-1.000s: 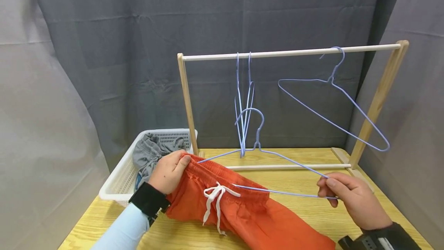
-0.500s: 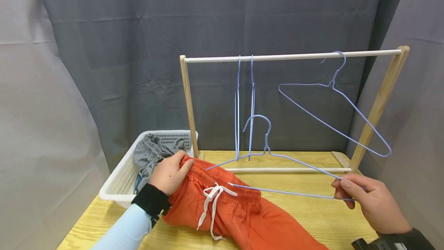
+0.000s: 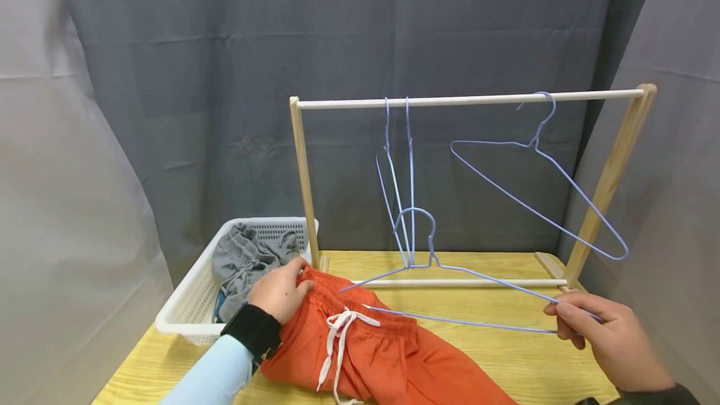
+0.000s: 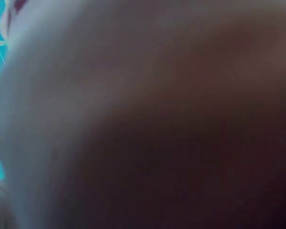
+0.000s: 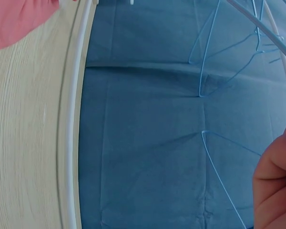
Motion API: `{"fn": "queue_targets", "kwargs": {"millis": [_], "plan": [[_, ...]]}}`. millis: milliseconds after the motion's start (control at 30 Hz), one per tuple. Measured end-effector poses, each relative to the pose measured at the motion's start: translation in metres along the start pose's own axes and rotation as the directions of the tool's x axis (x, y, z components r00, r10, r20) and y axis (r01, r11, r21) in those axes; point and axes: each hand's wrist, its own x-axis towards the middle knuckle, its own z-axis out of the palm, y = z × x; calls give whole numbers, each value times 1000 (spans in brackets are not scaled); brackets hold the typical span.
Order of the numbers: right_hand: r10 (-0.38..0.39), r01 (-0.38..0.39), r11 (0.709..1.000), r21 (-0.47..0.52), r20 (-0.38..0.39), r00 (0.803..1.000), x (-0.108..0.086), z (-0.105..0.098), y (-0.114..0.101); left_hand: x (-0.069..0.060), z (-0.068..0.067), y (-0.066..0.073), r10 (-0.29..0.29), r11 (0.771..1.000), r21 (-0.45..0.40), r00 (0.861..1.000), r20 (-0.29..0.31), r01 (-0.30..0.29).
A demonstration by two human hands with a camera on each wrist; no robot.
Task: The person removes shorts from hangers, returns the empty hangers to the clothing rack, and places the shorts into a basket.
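Note:
Orange drawstring trousers [image 3: 388,355] lie bunched on the table, a white drawstring [image 3: 337,336] tied at the front. At the left end of their waistband, my left hand [image 3: 278,292] pinches the cloth between thumb and fingers. My right hand [image 3: 610,339] grips the right corner of a light purple wire clothes hanger [image 3: 495,279]. The hanger's left end is hidden by the waistband; its hook points up. In the right wrist view, part of my right hand [image 5: 276,183] shows at the edge. The left wrist view is mostly blurred and blocked.
Behind stands a wooden rack [image 3: 613,167] with a white rail [image 3: 349,104]. Two hangers [image 3: 412,180] hang near its left part and another hanger [image 3: 506,192] at the right. A white basket [image 3: 185,305] with grey clothing [image 3: 247,261] stands left. Grey curtains surround the table [image 3: 467,302].
My right hand has drawn the hanger to the right and lower relative to the trousers. My left hand keeps its hold on the waistband. The two left hangers on the rail have swung slightly.

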Motion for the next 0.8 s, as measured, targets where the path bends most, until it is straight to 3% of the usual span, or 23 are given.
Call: {"fn": "queue_targets", "kwargs": {"millis": [167, 433, 800], "plan": [[18, -19, 999, -38, -24, 1000, -1, -3, -3, 2, 0, -5, 16, 999, -32, 1000, -26, -17], [37, -43, 992, -118, -48, 998, -1, -4, -4, 0, -1, 0, 121, 992, -27, 991, -64, -122], [47, -54, 991, -119, -61, 997, -9, -13, 4, -5, 0, -5, 147, 987, -54, 986, -77, -151]]}}
